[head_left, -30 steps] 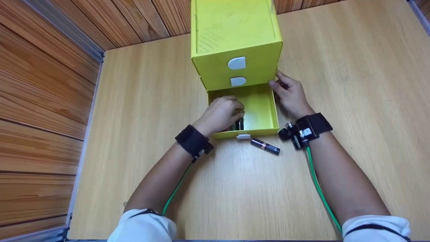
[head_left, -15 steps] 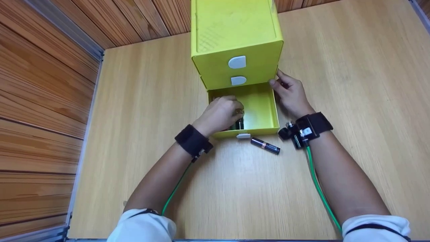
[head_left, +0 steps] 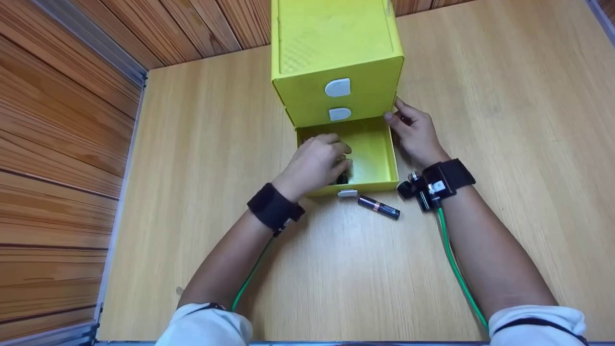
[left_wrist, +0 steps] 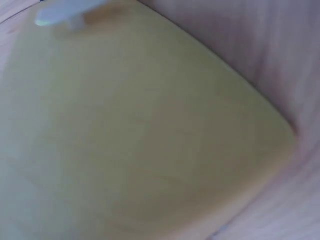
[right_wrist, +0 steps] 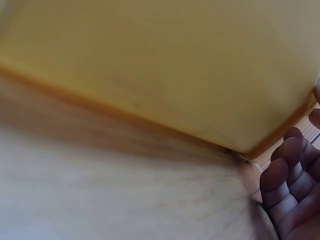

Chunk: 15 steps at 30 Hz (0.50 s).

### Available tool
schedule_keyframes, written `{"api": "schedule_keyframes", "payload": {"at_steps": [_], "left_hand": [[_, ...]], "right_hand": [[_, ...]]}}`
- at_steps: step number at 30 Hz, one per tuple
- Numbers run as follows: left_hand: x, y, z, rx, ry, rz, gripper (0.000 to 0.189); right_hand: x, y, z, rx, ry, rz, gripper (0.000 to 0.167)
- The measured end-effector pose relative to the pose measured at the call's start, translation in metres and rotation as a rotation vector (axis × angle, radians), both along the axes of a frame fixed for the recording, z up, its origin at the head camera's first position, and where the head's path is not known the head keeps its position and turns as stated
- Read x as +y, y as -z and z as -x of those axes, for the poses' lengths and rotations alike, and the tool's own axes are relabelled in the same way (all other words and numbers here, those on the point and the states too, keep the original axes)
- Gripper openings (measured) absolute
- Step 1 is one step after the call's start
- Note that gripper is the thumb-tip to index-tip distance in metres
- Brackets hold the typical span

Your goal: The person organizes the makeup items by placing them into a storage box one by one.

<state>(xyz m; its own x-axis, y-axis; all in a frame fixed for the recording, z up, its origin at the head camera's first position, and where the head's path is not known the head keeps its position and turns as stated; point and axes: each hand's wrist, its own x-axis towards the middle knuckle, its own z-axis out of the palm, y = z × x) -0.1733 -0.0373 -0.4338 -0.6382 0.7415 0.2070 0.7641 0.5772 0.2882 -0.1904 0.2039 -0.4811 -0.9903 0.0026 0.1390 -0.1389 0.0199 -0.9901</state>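
My left hand (head_left: 314,161) reaches into the pulled-out bottom drawer (head_left: 377,154) of a yellow-green drawer box (head_left: 338,62). Its fingers are curled, with thumb and fingertips at a dark battery (head_left: 342,179), which they appear to pinch; the hand covers most of it. The right hand (head_left: 418,134) rests at the box's right front corner, its thumb by the drawer rim and a finger along the side. In the right wrist view its other fingers (right_wrist: 277,177) are loosely bent beside the box. A black battery with a copper band (head_left: 378,207) lies on the table before the drawer.
White handles (head_left: 338,88) mark the drawer fronts; the two upper drawers are closed. The wooden table (head_left: 216,120) meets a plank wall (head_left: 57,192) on the left and another behind. A green cable (head_left: 454,254) runs from the right wrist camera.
My left hand has shifted very slightly, and the battery at its fingertips is now blurred and has moved up a little. The right hand stays at the box corner.
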Motion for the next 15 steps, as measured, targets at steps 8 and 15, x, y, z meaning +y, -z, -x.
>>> {"api": "schedule_keyframes", "payload": {"at_steps": [8, 15], "left_hand": [[0.011, -0.018, -0.036, 0.041, 0.104, -0.077, 0.015], [0.019, -0.013, -0.056, 0.106, 0.221, -0.060, 0.011]], "right_hand": [[-0.002, 0.000, 0.001, -0.004, -0.019, 0.000, 0.045], [-0.002, -0.003, 0.001, -0.007, -0.016, 0.009, 0.045]]}}
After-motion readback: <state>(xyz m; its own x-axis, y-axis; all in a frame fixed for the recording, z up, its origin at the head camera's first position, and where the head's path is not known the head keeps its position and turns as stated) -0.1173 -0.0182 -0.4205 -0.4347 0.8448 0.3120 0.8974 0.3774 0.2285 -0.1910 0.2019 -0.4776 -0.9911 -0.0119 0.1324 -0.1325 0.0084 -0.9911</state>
